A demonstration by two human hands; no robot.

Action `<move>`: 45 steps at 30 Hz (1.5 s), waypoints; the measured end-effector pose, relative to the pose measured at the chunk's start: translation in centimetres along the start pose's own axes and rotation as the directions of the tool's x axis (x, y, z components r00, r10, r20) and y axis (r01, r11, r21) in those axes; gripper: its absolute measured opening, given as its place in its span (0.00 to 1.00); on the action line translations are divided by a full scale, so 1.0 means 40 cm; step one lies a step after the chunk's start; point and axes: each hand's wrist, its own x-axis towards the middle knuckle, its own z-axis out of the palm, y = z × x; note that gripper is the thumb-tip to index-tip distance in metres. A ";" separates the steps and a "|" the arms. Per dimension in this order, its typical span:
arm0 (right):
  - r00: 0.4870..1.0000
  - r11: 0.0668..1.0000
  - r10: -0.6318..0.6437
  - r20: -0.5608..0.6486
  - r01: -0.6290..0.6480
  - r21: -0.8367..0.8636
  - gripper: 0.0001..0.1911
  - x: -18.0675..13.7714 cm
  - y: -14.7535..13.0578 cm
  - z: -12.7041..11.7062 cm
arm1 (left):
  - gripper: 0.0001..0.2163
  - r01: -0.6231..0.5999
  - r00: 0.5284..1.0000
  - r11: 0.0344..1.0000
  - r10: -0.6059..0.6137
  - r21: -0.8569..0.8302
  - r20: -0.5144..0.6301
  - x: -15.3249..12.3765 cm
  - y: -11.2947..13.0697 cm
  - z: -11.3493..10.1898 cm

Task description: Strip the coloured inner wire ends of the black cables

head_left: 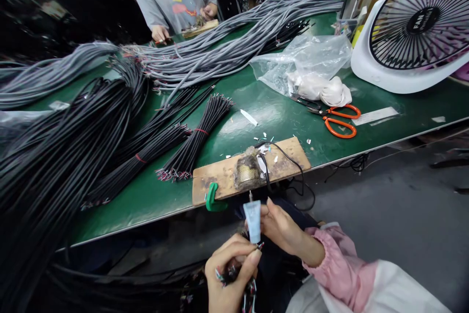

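Note:
My left hand (229, 274) is closed around a bunch of black cables with coloured wire tips (249, 298), low in the head view below the table edge. My right hand (280, 227) grips a pale blue soldering iron handle (252, 220), its metal tip pointing up toward a wooden board (220, 178). The board carries a crusty solder pot (248, 171) and is held to the green table (154, 196) by a green clamp (212, 197). A black cord (293, 164) runs off the board.
Bundles of black cables (194, 139) and long grey cables (220, 49) cover the table's left and back. Orange-handled scissors (339, 120), a plastic bag (304, 64) and a white fan (414, 30) stand at the right. Another person in grey (176, 3) works at the far edge.

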 end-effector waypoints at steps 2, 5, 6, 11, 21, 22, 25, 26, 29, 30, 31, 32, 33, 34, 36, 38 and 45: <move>1.000 0.999 -0.020 -0.019 0.019 -0.027 0.35 -0.013 0.007 -0.021 | 0.06 -0.001 1.000 1.000 0.001 -0.004 0.006 -0.006 -0.001 -0.001; 0.998 0.979 -0.067 -0.017 0.063 -0.196 0.27 -0.041 -0.003 -0.040 | 0.07 0.004 1.000 1.000 -0.004 0.014 0.013 -0.016 -0.003 -0.004; 0.997 0.964 -0.073 -0.001 0.070 -0.256 0.24 -0.052 -0.010 -0.041 | 0.07 0.001 1.000 1.000 -0.002 0.024 0.017 -0.019 -0.004 -0.005; 0.985 0.945 -0.043 0.168 0.094 -0.312 0.19 -0.083 -0.041 -0.030 | 0.08 -0.002 0.997 0.996 -0.005 0.092 0.081 -0.030 -0.007 -0.009; 0.959 0.765 -0.164 0.233 0.273 -0.584 0.19 -0.100 -0.060 -0.014 | 0.06 0.087 0.996 0.993 -0.086 0.082 -0.011 -0.045 -0.025 -0.019; 0.960 0.760 -0.171 0.222 0.272 -0.590 0.19 -0.100 -0.061 -0.012 | 0.04 0.089 0.995 0.993 -0.086 0.073 -0.048 -0.048 -0.028 -0.019; 0.975 0.795 -0.186 0.124 0.223 -0.564 0.19 -0.093 -0.062 -0.012 | 0.04 0.109 0.985 0.994 -0.106 0.016 -0.134 -0.058 -0.036 -0.012; 0.976 0.803 -0.191 0.109 0.219 -0.555 0.19 -0.091 -0.061 -0.013 | 0.04 0.121 0.982 0.993 -0.121 -0.012 -0.145 -0.061 -0.038 -0.010; 0.961 0.796 -0.204 0.189 0.275 -0.539 0.18 -0.089 -0.055 -0.014 | 0.08 0.169 0.979 0.981 -0.178 -0.092 -0.095 -0.067 -0.040 -0.003; 0.950 0.782 -0.219 0.224 0.308 -0.542 0.17 -0.089 -0.051 -0.013 | 0.09 0.186 0.979 0.976 -0.194 -0.114 -0.057 -0.069 -0.041 0.000; 0.937 0.760 -0.244 0.249 0.345 -0.551 0.15 -0.090 -0.048 -0.011 | 0.10 0.204 0.978 0.969 -0.208 -0.137 -0.016 -0.071 -0.043 0.002; 0.924 0.731 -0.280 0.259 0.380 -0.566 0.13 -0.092 -0.044 -0.009 | 0.11 0.221 0.975 0.962 -0.221 -0.163 0.016 -0.073 -0.046 0.006; 0.911 0.698 -0.325 0.253 0.412 -0.586 0.11 -0.094 -0.041 -0.007 | 0.12 0.238 0.971 0.952 -0.237 -0.192 0.027 -0.075 -0.049 0.011; 0.896 0.660 -0.374 0.238 0.438 -0.611 0.10 -0.095 -0.038 -0.005 | 0.13 0.255 0.966 0.941 -0.259 -0.221 0.012 -0.077 -0.052 0.016; 0.863 0.572 -0.460 0.210 0.468 -0.673 0.11 -0.098 -0.037 -0.001 | 0.14 0.281 0.950 0.924 -0.307 -0.261 -0.063 -0.080 -0.057 0.029; 0.845 0.511 -0.491 0.211 0.475 -0.716 0.12 -0.099 -0.039 0.001 | 0.14 0.279 0.936 0.924 -0.322 -0.262 -0.141 -0.083 -0.058 0.040; 0.966 0.869 -0.148 0.213 0.230 -0.439 0.20 -0.099 -0.028 -0.008 | 0.13 0.228 0.945 0.930 -0.283 -0.290 -0.163 -0.097 -0.044 0.052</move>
